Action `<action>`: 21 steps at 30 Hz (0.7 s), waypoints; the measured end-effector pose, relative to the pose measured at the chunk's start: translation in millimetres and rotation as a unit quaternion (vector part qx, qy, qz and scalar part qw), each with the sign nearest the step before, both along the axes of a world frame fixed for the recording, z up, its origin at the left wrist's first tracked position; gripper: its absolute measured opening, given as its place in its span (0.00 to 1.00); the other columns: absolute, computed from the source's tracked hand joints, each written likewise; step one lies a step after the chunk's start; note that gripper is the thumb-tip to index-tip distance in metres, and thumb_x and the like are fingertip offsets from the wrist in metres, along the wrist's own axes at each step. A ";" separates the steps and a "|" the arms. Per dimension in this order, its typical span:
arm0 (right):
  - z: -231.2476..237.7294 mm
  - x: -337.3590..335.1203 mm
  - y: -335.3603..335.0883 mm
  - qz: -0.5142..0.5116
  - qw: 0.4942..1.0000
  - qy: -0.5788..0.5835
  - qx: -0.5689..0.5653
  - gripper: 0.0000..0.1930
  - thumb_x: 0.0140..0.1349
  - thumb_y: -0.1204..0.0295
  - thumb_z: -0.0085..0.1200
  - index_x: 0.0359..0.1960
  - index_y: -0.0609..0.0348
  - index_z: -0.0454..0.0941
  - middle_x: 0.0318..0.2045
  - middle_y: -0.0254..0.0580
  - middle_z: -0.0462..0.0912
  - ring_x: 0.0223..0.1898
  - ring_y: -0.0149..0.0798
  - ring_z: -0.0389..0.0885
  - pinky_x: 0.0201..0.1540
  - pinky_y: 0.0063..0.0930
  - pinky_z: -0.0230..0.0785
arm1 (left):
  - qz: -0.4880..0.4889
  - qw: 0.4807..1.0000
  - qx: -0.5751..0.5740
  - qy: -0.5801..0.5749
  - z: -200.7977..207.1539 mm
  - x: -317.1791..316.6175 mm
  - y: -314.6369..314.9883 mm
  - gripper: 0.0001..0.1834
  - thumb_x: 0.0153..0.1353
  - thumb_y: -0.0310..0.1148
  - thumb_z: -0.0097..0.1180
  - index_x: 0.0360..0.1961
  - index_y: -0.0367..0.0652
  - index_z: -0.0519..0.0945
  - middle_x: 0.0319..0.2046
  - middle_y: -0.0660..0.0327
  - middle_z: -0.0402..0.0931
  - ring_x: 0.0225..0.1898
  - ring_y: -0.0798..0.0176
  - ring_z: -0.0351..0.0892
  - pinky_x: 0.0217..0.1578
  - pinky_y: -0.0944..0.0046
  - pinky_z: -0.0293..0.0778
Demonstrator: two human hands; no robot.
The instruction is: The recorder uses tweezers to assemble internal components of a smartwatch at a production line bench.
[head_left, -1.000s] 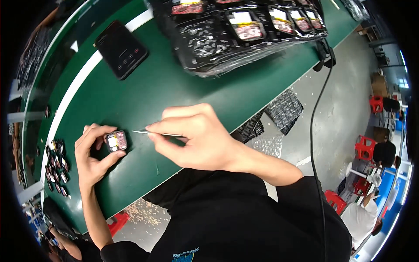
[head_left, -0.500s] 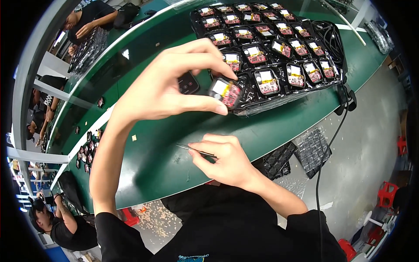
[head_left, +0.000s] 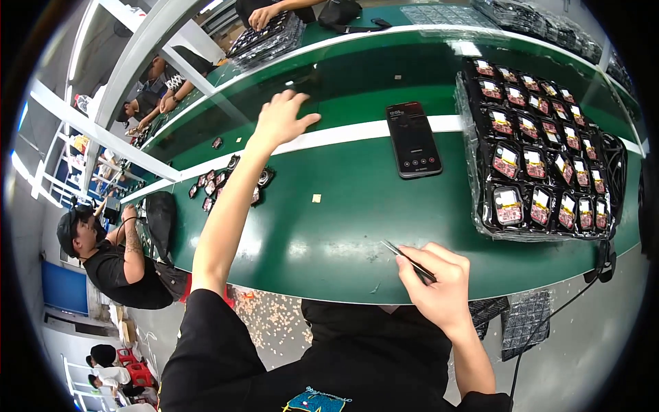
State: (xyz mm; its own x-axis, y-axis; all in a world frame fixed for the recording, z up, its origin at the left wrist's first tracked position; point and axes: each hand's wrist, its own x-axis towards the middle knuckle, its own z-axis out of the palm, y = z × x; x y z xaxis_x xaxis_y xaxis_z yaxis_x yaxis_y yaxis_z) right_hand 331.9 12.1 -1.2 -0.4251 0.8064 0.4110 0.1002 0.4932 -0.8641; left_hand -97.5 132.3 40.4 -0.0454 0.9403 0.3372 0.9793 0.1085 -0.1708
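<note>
My left hand (head_left: 283,118) is stretched out over the far side of the bench, its fingers spread and nothing in them. Just below its wrist lies a loose pile of small black units with red circuit boards (head_left: 211,184), partly covered by my forearm. My right hand (head_left: 439,278) pinches a pair of tweezers (head_left: 410,261), tips pointing up and left, low over the near bench edge. To the right, a black tray (head_left: 484,230) holds rows of the open units, each with a red board, a white block and yellow tape (head_left: 509,206).
A black phone (head_left: 414,141) lies on the green bench (head_left: 329,254), left of the tray. A small tan square (head_left: 316,198) lies mid-bench. White rails cross the far side. Black cables (head_left: 614,165) are bundled beside the tray. Co-workers (head_left: 127,257) sit left and beyond.
The unit my left hand held by the tray is no longer in it; it now lies among the tray's units or out of sight, I cannot tell. That hand has swung left and opened. My view turned left.
</note>
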 end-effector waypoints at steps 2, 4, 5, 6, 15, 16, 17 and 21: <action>1.4 -1.8 0.2 0.007 1.000 -0.010 -0.003 0.10 0.64 0.80 0.70 0.46 0.69 0.92 0.24 0.40 0.82 0.19 0.31 0.73 0.24 0.28 0.65 | 0.150 0.988 -0.004 -0.033 -13.0 -49.7 -12.6 0.30 0.66 0.58 0.70 0.56 0.43 0.90 0.54 0.49 0.85 0.57 0.44 0.87 0.58 0.47 0.81; 0.5 -4.1 0.7 -0.001 1.000 -0.025 -0.008 0.10 0.64 0.80 0.70 0.46 0.69 0.92 0.23 0.39 0.81 0.19 0.29 0.72 0.23 0.27 0.62 | 0.140 0.986 -0.002 -0.089 -22.8 -65.5 -20.9 0.30 0.67 0.57 0.70 0.54 0.41 0.90 0.50 0.48 0.86 0.53 0.44 0.88 0.55 0.48 0.83; -2.5 -6.8 0.6 -0.008 1.000 -0.011 0.003 0.09 0.63 0.81 0.71 0.45 0.68 0.92 0.22 0.38 0.80 0.19 0.27 0.70 0.22 0.26 0.59 | 0.124 0.982 0.004 -0.145 -25.9 -68.8 -26.8 0.29 0.67 0.56 0.71 0.52 0.39 0.91 0.46 0.46 0.88 0.49 0.45 0.90 0.53 0.49 0.84; -3.0 -8.3 -0.1 0.002 1.000 -0.013 0.003 0.09 0.63 0.81 0.71 0.45 0.68 0.92 0.22 0.38 0.80 0.19 0.27 0.70 0.22 0.26 0.59 | 0.086 0.981 0.019 -0.172 -28.2 -71.3 -24.5 0.27 0.65 0.52 0.73 0.49 0.36 0.91 0.42 0.47 0.89 0.42 0.48 0.91 0.50 0.52 0.85; 2.7 0.3 1.2 -0.047 0.996 -0.034 -0.065 0.09 0.63 0.84 0.71 0.44 0.69 0.93 0.23 0.33 0.81 0.21 0.19 0.69 0.24 0.20 0.55 | -0.271 0.889 -0.025 -0.368 -12.3 66.2 -77.1 0.19 0.60 0.29 0.74 0.52 0.40 0.89 0.44 0.57 0.90 0.47 0.58 0.89 0.53 0.56 0.84; -1.5 1.6 3.1 -0.050 0.995 -0.025 -0.086 0.09 0.63 0.84 0.71 0.44 0.70 0.93 0.23 0.33 0.81 0.22 0.19 0.69 0.25 0.20 0.55 | -0.321 0.878 -0.060 -0.351 -14.0 86.2 -94.0 0.21 0.59 0.30 0.74 0.54 0.42 0.88 0.45 0.59 0.89 0.49 0.56 0.87 0.56 0.55 0.82; -4.2 2.8 4.5 -0.050 0.994 -0.024 -0.099 0.09 0.63 0.84 0.71 0.45 0.70 0.93 0.24 0.31 0.80 0.24 0.18 0.69 0.25 0.19 0.55 | -0.341 0.884 -0.079 -0.311 -19.0 103.5 -109.1 0.22 0.58 0.32 0.75 0.55 0.43 0.87 0.49 0.60 0.87 0.52 0.54 0.86 0.57 0.54 0.80; 5.6 -1.4 9.7 -0.021 0.988 -0.054 -0.145 0.08 0.66 0.84 0.71 0.46 0.71 0.93 0.26 0.29 0.80 0.25 0.16 0.68 0.26 0.15 0.54 | -0.354 0.858 -0.104 -0.357 -30.4 120.3 -132.8 0.31 0.57 0.36 0.78 0.62 0.43 0.86 0.54 0.59 0.84 0.56 0.53 0.83 0.59 0.53 0.76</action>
State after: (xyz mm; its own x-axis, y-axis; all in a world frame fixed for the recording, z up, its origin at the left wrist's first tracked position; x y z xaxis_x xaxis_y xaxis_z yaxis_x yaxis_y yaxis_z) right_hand 330.5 21.8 4.4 -0.4178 0.9014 0.1141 0.2155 0.2204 -0.9513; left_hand 22.8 -0.5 10.0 0.4365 0.8545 0.2817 0.6502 -0.5160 0.5576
